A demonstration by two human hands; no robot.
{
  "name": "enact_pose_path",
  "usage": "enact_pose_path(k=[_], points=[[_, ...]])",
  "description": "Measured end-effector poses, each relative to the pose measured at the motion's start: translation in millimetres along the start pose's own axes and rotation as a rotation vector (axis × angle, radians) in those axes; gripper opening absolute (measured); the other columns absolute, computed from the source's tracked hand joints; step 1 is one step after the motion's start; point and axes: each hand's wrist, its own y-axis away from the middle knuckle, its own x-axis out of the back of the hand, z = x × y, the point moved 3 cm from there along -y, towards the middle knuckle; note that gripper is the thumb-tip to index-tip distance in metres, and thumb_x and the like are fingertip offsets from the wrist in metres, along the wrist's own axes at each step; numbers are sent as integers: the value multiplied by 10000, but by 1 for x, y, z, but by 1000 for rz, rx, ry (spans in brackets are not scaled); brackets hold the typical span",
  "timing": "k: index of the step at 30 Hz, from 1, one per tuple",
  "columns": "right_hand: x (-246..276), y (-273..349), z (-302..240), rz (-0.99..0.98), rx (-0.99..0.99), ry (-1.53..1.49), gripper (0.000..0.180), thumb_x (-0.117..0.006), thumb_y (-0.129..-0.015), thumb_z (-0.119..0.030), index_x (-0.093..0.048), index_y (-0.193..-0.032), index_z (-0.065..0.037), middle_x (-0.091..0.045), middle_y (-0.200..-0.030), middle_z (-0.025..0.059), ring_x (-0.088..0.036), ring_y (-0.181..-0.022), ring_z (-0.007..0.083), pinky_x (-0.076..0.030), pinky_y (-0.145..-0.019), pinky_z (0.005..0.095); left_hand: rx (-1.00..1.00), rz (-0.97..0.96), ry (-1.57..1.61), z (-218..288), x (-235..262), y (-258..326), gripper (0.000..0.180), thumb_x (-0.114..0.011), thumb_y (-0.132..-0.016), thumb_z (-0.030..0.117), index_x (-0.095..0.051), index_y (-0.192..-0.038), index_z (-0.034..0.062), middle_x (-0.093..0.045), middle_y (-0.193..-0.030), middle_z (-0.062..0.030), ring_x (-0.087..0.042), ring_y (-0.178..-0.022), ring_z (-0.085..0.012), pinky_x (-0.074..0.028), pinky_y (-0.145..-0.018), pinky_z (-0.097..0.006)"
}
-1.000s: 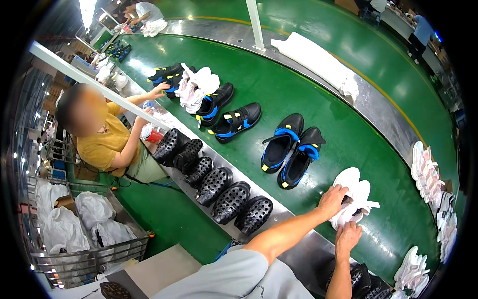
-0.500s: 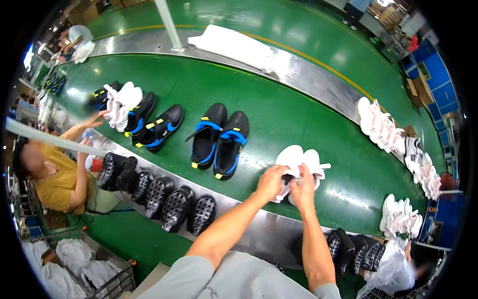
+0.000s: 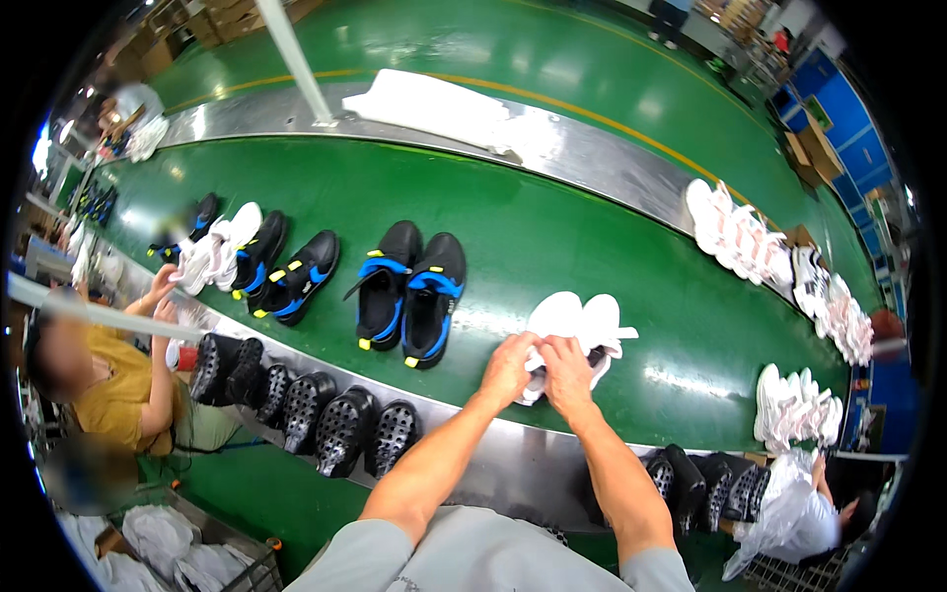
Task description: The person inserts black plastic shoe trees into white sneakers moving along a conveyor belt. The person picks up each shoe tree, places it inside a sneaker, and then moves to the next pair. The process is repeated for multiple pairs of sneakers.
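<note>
A pair of white sneakers sits on the green belt in front of me, toes pointing away: a left sneaker (image 3: 554, 314) and a right sneaker (image 3: 601, 318) with a loose white strap or lace end sticking out to its right. My left hand (image 3: 506, 372) grips the left sneaker at the left of its opening. My right hand (image 3: 567, 375) pinches the same sneaker's collar or tongue, its fingers close to the left hand's. What exactly lies between the fingertips is hidden. To the left stands a pair of black and blue sneakers (image 3: 432, 296) with yellow tabs.
Black shoe lasts (image 3: 345, 429) line the near metal ledge (image 3: 493, 454), with more (image 3: 702, 488) at the right. White-pink sneakers (image 3: 735, 237) rest on the far ledge, others (image 3: 794, 409) at right. At left, a co-worker in a yellow shirt (image 3: 123, 380) reaches toward shoes.
My right hand has shifted left from between the two white sneakers onto the left one, beside my left hand. The whole view has turned slightly. The co-worker's hands have drawn closer together.
</note>
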Motion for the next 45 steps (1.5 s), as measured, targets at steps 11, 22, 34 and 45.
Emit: enact_pose_path(k=[11, 22, 34, 45], points=[[11, 9, 26, -81, -210, -496, 331, -553, -763, 42, -654, -1058, -68, -683, -1217, 97, -577, -1169, 352, -461, -1041, 417, -36, -89, -164, 15, 10, 8, 431, -675, -820, -50, -578, -1220, 76, -630, -1103, -180, -604, -1075, -411, -508, -921, -484], [-1, 31, 64, 74, -484, -219, 384, -483, -1053, -294, -573, -993, 75, -645, -841, 274, -687, -858, 377, -503, -756, 503, -504, -161, -696, 37, 21, 5, 210, -649, -764, 4, -663, -956, 88, -546, -922, -112, -550, -910, -326, -479, -789, -441], [-19, 33, 51, 168, -548, -336, 395, -466, -1054, -278, -564, -920, 81, -624, -849, 308, -638, -806, 479, -493, -761, 524, -805, -253, -941, 44, 8, 23, 182, -645, -793, 139, -663, -939, 31, -540, -920, -88, -558, -901, -257, -474, -752, -380], [-29, 31, 61, 171, -570, -532, 322, -483, -1034, -246, -613, -962, 40, -653, -788, 188, -675, -685, 305, -533, -676, 418, -544, -421, -789, 89, 21, 56, 263, -668, -808, 105, -671, -1054, 12, -592, -1127, -109, -583, -984, -306, -516, -855, -424]])
